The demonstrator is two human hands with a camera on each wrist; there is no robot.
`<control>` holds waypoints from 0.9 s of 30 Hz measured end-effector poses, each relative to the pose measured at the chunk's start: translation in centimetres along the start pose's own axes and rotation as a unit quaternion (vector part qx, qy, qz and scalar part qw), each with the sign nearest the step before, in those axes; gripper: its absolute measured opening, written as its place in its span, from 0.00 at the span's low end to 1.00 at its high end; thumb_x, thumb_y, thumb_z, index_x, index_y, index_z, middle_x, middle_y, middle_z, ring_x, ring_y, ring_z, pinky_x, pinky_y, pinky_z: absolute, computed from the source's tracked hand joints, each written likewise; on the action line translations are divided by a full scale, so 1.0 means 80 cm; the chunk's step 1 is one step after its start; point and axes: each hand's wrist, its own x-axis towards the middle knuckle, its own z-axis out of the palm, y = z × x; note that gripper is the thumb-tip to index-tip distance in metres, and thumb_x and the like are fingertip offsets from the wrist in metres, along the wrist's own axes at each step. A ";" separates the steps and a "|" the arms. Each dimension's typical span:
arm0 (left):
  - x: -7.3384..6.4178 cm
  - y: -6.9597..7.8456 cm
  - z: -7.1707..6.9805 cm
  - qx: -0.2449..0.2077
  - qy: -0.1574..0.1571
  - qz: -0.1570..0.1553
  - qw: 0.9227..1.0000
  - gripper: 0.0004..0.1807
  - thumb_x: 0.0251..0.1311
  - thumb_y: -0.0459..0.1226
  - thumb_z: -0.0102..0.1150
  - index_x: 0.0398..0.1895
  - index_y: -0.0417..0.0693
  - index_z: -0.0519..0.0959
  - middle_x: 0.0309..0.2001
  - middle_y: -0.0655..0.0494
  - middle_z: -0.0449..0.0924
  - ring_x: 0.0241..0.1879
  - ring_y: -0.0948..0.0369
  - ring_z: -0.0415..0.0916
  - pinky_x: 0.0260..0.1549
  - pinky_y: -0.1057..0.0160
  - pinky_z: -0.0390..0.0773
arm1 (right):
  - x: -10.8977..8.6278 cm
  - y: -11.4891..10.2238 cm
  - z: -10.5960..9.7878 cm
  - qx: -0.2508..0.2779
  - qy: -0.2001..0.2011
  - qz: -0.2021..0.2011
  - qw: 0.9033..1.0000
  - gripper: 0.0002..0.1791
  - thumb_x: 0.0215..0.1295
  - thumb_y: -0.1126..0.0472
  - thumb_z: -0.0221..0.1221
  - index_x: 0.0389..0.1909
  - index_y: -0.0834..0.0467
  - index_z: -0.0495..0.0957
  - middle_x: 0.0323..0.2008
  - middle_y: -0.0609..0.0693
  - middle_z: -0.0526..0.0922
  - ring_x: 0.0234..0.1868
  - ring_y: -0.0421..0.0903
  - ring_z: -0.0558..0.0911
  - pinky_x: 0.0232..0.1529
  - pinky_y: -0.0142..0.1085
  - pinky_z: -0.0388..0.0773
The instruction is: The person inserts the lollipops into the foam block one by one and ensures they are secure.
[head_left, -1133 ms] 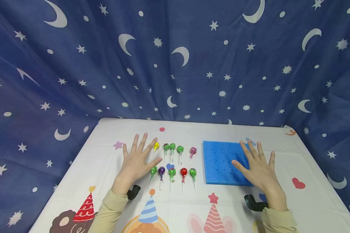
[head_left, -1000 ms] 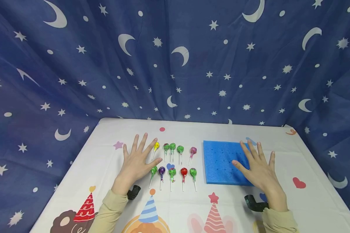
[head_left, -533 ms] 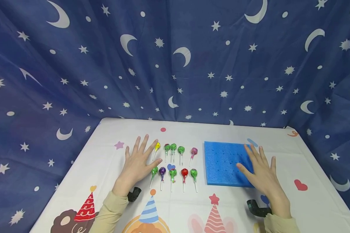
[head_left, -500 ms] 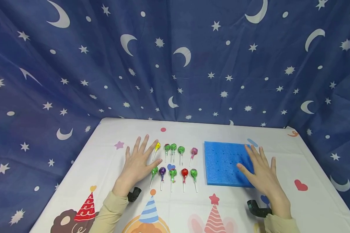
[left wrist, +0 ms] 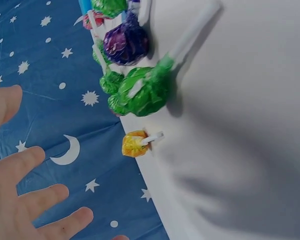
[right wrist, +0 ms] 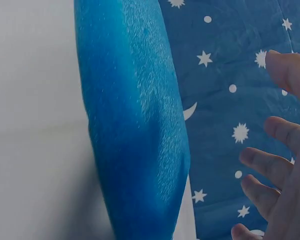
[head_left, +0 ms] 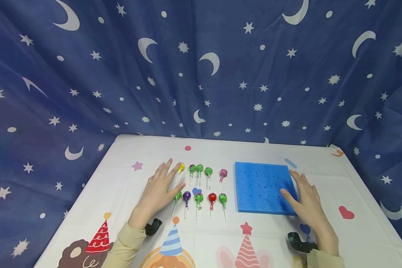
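Note:
My left hand (head_left: 157,191) hovers with fingers spread at the left end of two rows of wrapped lollipops. Nearest to it are a yellow lollipop (head_left: 181,168) and a green lollipop (head_left: 177,197); in the left wrist view the green lollipop (left wrist: 145,92) shows large, a purple lollipop (left wrist: 125,45) beside it. Over the right edge of a blue foam block (head_left: 262,188) is my right hand (head_left: 306,201), fingers relaxed and holding nothing. Small holes dot the block's top. Seen from the right wrist, the foam block (right wrist: 135,120) stands apart from the fingers.
The lollipops, among them a red lollipop (head_left: 212,199) and a pink lollipop (head_left: 223,174), lie on a white printed tablecloth (head_left: 214,238). Behind the table hangs a blue curtain (head_left: 174,74) with moons and stars. Black wrist-camera mounts (head_left: 299,242) sit under both wrists.
My right hand has drawn right and slightly toward me, uncovering more of the blue foam block. My left hand's fingers have come closer together and lowered a little. The lollipops lie as before.

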 end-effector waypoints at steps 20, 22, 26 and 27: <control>-0.015 -0.006 0.009 -0.015 -0.006 0.014 1.000 0.33 0.64 0.50 0.56 0.71 0.57 0.63 0.73 0.45 0.59 0.68 0.43 0.61 0.55 0.35 0.70 | -0.010 0.032 -0.002 0.105 -0.084 0.138 0.981 0.46 0.68 0.42 0.53 0.77 0.44 0.36 0.75 0.65 0.46 0.72 0.73 0.49 0.52 0.78 0.54; -0.015 -0.005 0.010 -0.017 -0.008 0.015 1.000 0.32 0.63 0.49 0.56 0.71 0.56 0.64 0.72 0.45 0.59 0.68 0.43 0.62 0.55 0.36 0.70 | -0.010 0.035 -0.002 0.110 -0.088 0.143 0.980 0.46 0.68 0.41 0.52 0.77 0.44 0.36 0.75 0.65 0.47 0.71 0.73 0.51 0.52 0.77 0.55; -0.016 -0.005 0.012 -0.020 -0.018 0.016 1.000 0.32 0.63 0.47 0.57 0.70 0.56 0.65 0.71 0.44 0.61 0.67 0.44 0.64 0.56 0.38 0.71 | -0.013 0.042 -0.001 0.116 -0.088 0.146 0.979 0.45 0.67 0.41 0.52 0.77 0.44 0.37 0.74 0.66 0.50 0.71 0.71 0.53 0.58 0.74 0.53; -0.016 -0.004 0.012 -0.021 -0.021 0.016 0.999 0.32 0.62 0.47 0.58 0.70 0.56 0.65 0.71 0.44 0.61 0.66 0.44 0.65 0.56 0.38 0.71 | -0.014 0.043 -0.001 0.116 -0.087 0.146 0.979 0.45 0.67 0.42 0.53 0.77 0.44 0.37 0.74 0.67 0.51 0.71 0.71 0.54 0.59 0.74 0.53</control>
